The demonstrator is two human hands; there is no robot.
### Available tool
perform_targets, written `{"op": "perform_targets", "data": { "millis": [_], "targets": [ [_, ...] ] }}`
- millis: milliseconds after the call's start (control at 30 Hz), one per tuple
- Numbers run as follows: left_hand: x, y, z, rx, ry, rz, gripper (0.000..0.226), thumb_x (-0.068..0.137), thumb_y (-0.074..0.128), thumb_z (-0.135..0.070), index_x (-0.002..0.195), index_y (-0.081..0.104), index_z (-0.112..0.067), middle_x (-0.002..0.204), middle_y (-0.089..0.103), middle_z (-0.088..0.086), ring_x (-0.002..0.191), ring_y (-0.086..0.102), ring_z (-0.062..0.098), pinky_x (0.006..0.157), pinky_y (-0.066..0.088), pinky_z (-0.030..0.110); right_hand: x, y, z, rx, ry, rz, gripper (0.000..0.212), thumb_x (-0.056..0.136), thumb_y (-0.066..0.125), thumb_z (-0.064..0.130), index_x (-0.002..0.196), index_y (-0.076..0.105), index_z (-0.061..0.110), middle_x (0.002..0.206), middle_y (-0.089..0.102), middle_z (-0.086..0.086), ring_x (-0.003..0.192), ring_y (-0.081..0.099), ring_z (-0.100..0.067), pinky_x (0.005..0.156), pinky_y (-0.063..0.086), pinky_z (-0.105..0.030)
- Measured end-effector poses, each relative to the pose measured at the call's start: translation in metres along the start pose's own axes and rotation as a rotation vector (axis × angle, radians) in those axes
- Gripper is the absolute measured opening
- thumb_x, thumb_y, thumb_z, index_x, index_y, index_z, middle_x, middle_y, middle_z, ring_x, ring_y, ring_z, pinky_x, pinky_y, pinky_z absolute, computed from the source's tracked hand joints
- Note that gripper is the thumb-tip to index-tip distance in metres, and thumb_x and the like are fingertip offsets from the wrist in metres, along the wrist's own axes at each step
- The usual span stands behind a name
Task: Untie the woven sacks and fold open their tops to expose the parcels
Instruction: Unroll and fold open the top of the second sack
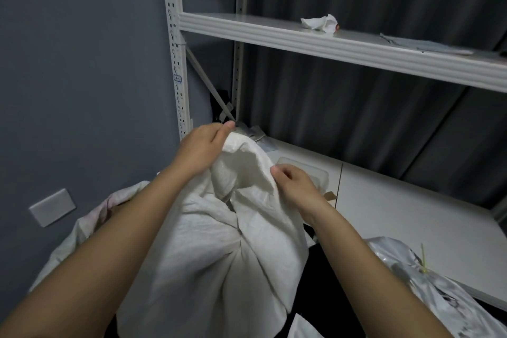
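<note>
Both hands clamped on bunched top of white woven plastic sack (pixel 208 263), upright before white bench (pixel 397 217): left hand (pixel 201 149) highest, right hand (pixel 297 184) lower. Best peel outward evenly, rolling rim down.

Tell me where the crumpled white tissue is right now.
In the head view, the crumpled tissue lies on the upper white shelf, up and to the right of both hands, left of some flat papers on the same shelf.
</note>
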State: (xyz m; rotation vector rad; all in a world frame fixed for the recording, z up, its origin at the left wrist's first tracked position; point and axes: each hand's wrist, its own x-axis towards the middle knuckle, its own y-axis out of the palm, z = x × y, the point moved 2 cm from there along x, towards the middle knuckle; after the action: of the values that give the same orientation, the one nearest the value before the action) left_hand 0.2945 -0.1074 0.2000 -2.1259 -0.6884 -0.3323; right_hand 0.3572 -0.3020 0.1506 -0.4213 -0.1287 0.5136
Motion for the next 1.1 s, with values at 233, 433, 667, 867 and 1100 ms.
{"op": "perform_targets", "data": {
  "millis": [233, 433, 667, 867, 1100],
  "targets": [
    [-0.001, -0.008, -0.004, -0.125, 0.006, 0.004, 0.046, 0.1, 0.034, -0.044, 0.06, 0.042, -0.021, 0.061, 0.048, -0.003, 0.059, 0.046, 0.011, 0.059, 0.036, 0.032, 0.001, -0.049, 0.089, 0.129, -0.309, -0.176, 0.023, 0.098, 0.051, 0.026, 0.082, 0.067, 0.021, 0.073, 0.064, 0.006, 0.071, 0.057, -0.009, 0.066, 0.046, -0.025],
    [-0.006, -0.005, 0.004, 0.112, 0.029, 0.176, 0.046, 0.091, 0.03, -0.062, 0.1, 0.053, -0.023, 0.094, 0.056, -0.006, 0.086, 0.054, 0.015, 0.073, 0.045, 0.036, 0.0, -0.033, 0.065, -0.115, -0.237, -0.103, 0.022, 0.1, 0.046, 0.02, 0.088, 0.064, 0.012, 0.079, 0.058, -0.002, 0.072, 0.05, -0.01, 0.06, 0.039, -0.014],
    [0.008, -0.002, -0.019, -0.317, -0.203, 0.238, 0.051, 0.093, 0.046, -0.054, 0.07, 0.061, -0.011, 0.069, 0.064, 0.004, 0.069, 0.062, 0.019, 0.071, 0.046, 0.031, -0.015, -0.019, 0.051, 0.157, 0.002, 0.087, 0.032, 0.1, 0.042, 0.043, 0.116, 0.056, 0.019, 0.104, 0.062, 0.004, 0.085, 0.06, -0.008, 0.069, 0.047, -0.023],
    [0.01, 0.006, -0.018, 0.202, 0.131, 0.13, 0.05, 0.092, 0.027, -0.065, 0.095, 0.056, -0.024, 0.091, 0.05, -0.01, 0.088, 0.046, 0.012, 0.079, 0.036, 0.033, -0.02, -0.007, 0.034, 0.079, -0.059, 0.026, 0.039, 0.103, 0.038, 0.032, 0.11, 0.061, 0.002, 0.098, 0.068, -0.005, 0.093, 0.062, -0.016, 0.082, 0.045, -0.023],
    [0.015, 0.015, -0.012, 0.107, 0.132, 0.283, 0.038, 0.097, 0.04, -0.045, 0.075, 0.05, -0.016, 0.07, 0.051, -0.006, 0.074, 0.053, 0.017, 0.064, 0.038, 0.034, -0.021, -0.019, 0.019, -0.115, -0.087, -0.025, 0.033, 0.098, 0.043, 0.045, 0.105, 0.063, 0.019, 0.098, 0.065, 0.002, 0.089, 0.059, -0.013, 0.073, 0.044, -0.018]
  ]
}}
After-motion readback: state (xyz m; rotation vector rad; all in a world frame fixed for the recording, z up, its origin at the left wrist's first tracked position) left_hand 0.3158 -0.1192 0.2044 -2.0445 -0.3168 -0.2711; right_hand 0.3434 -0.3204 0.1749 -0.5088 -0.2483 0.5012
